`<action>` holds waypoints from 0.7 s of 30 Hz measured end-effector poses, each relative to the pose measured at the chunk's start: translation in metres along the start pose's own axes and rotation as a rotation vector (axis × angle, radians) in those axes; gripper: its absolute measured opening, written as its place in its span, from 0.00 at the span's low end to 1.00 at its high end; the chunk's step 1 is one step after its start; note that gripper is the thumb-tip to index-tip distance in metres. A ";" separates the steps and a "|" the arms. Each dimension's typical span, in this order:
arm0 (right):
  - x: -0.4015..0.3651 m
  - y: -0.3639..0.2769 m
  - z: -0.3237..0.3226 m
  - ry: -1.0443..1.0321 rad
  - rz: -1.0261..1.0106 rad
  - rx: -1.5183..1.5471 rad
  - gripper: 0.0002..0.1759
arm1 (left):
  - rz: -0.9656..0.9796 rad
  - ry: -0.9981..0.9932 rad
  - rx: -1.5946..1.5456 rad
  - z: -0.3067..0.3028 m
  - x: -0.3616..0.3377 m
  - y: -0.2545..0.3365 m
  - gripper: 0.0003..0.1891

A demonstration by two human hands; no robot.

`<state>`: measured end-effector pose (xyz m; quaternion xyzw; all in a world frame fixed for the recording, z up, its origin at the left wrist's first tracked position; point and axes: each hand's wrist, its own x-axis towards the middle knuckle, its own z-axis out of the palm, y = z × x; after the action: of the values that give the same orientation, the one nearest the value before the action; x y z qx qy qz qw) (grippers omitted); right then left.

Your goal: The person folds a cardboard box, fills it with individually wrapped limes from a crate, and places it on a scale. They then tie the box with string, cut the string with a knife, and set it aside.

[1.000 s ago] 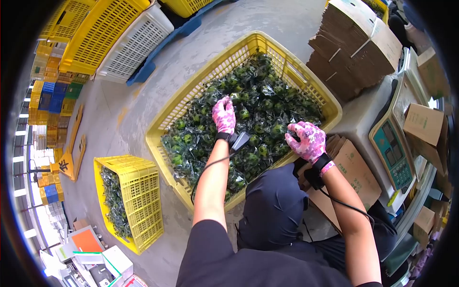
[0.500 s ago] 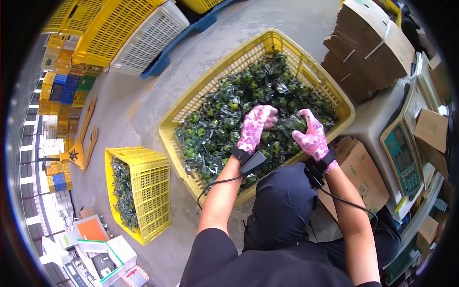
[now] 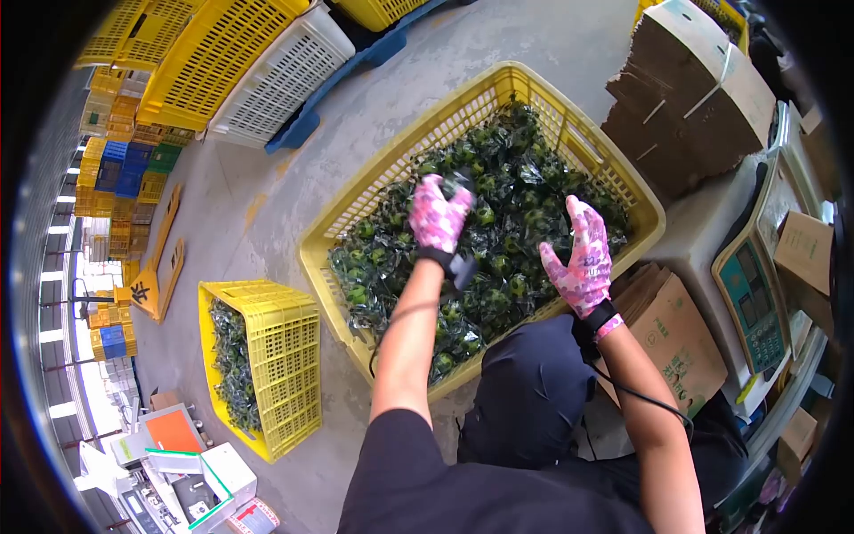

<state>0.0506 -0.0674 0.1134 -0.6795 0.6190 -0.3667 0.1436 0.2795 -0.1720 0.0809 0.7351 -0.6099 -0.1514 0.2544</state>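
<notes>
Small green round fruits in clear plastic wrap fill a large yellow crate in front of me. Over the crate's left half is my left hand, in a pink flowered glove. Blurred by motion, it has a dark wrapped fruit between thumb and fingers. My right hand, gloved alike, hovers above the right side of the heap, thumb and fingers apart and nothing in them. A dark strap is round each wrist.
A smaller yellow crate of similar wrapped pieces stands at left. Right of me are flattened cardboard, a scale with a green keypad panel and a large torn carton. Stacked crates and a yellow pallet jack stand farther off.
My left hand has moved left and away from me, toward the crate's far-left side. My right hand has opened; the wrapped fruit it held is no longer in it.
</notes>
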 end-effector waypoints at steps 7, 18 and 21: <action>-0.008 0.016 0.017 -0.152 -0.099 0.123 0.08 | -0.325 -0.904 -1.150 0.012 -0.076 0.027 0.27; 0.002 0.009 0.008 0.006 0.130 0.231 0.14 | -0.219 0.228 -0.260 -0.041 -0.051 -0.122 0.14; 0.003 0.007 0.006 -0.072 0.075 0.137 0.25 | -0.019 -0.143 0.361 -0.054 -0.063 -0.124 0.27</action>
<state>0.0491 -0.0730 0.1052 -0.6571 0.6122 -0.3778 0.2254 0.3967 -0.0846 0.0502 0.7618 -0.6368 -0.0938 0.0728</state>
